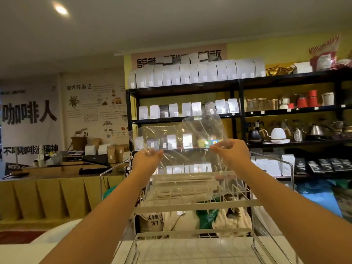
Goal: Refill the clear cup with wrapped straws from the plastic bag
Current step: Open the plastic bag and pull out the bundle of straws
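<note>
Clear plastic bag (182, 138) pinched between raised left hand (146, 159) and right hand (231, 152), arms outstretched.

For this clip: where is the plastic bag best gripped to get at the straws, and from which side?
At its open top edge, pinched from above at both corners, as the left hand and right hand do. The plastic bag hangs mouth-up with the wrapped straws lying at its bottom.

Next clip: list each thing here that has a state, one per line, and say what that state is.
plastic bag: held up at its mouth by both hands, loose top flopping upward.
wrapped straws: lying across the bag's bottom, none taken out.
left hand: grip pinched shut on the bag's edge.
right hand: grip pinched shut on the bag's edge.
wire rack: standing upright beneath the bag.
clear cup: not in view.
</note>
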